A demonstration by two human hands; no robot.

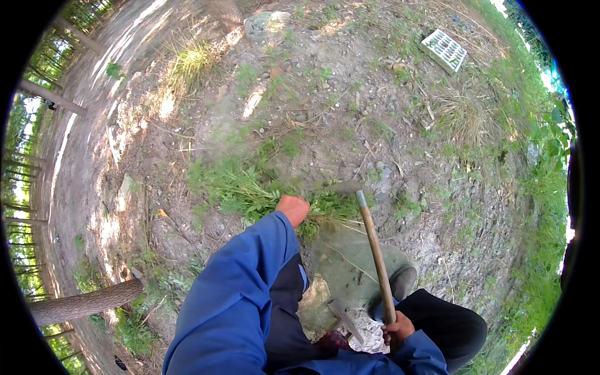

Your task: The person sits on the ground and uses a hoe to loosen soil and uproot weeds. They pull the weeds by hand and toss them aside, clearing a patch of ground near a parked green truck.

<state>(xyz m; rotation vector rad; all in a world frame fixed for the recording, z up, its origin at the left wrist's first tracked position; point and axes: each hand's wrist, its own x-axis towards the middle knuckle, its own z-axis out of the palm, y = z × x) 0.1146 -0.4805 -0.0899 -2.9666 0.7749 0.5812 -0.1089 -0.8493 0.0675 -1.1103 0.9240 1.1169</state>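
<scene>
My left hand is closed around a bundle of cut green weeds with pale stems, low over the ground. The leafy tops spread to its left, and stems and more greenery lie to its right. My right hand grips the lower part of a wooden handle near my knee. This handle has a metal collar at its far end, with a blurred metal blade pointing left beside the weeds, as on a sickle. Below the bundle is a flat greenish stone.
My shoe rests at the stone's right side. A small wooden piece lies between my legs. A tree trunk stands at lower left, a grass tuft and a rock farther off. A white plastic tray lies at upper right.
</scene>
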